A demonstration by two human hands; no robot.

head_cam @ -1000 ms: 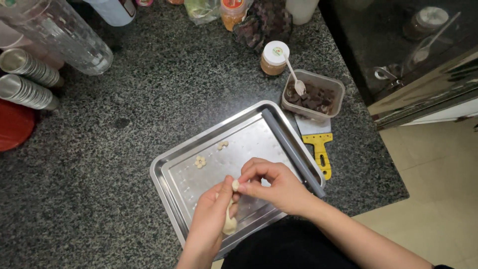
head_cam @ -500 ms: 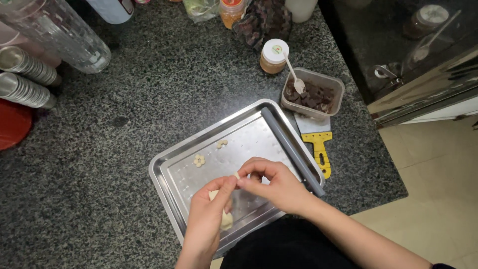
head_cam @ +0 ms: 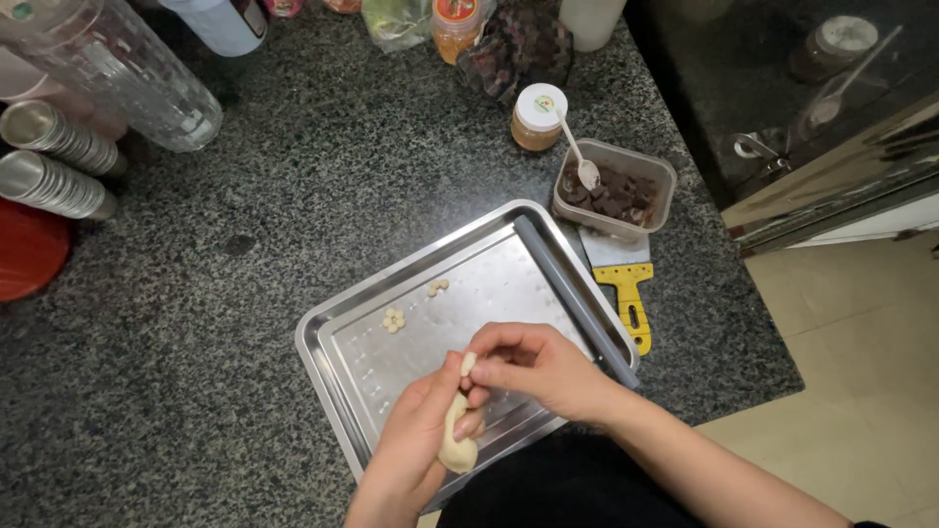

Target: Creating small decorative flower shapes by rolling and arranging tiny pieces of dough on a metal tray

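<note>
a lump of pale dough [head_cam: 457, 445] is being gripped in the closed left hand [head_cam: 416, 445], over the near edge of a steel tray [head_cam: 337, 332]. its upper tip is being pinched between the fingertips of the right hand [head_cam: 538, 370]. the tray is being borne by a speckled dark granite counter [head_cam: 225, 293], beside a yellow-handled scraper [head_cam: 626, 293]; pale floor tiles [head_cam: 861, 352] are being shown at the right.

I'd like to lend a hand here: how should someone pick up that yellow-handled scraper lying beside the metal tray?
Probably by the yellow handle of the scraper, coming from the counter's near edge. The handle points toward that edge and lies bare, while the blade end is tucked under the plastic tub and the tray rim crowds its left side.
</note>
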